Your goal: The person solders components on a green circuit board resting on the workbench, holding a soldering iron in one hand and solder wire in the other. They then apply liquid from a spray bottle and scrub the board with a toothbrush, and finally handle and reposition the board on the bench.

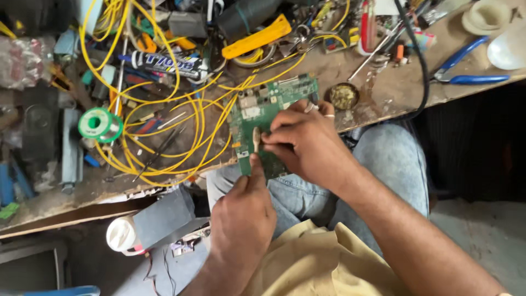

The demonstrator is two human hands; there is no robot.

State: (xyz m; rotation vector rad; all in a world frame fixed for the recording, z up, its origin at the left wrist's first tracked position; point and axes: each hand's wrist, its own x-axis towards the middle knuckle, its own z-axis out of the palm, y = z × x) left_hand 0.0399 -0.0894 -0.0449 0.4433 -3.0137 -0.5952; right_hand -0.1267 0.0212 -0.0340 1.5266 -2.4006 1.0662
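A green circuit board (262,109) is held tilted over the front edge of the workbench (383,93), above my jeans-clad lap. My left hand (241,219) comes up from below and pinches the board's lower edge with its thumb on top. My right hand (307,143), with rings on two fingers, lies across the board's right side. Its fingertips hold a small tan stick-like tool (256,140) against the board's face. What kind of tool it is cannot be made out.
Tangled yellow wires (164,126) cover the bench left of the board. Nearby lie a green solder spool (98,125), tweezers (159,148), a round tin (344,96), a yellow-handled tool (257,37), blue-handled pliers (466,71) and a black cable (419,60).
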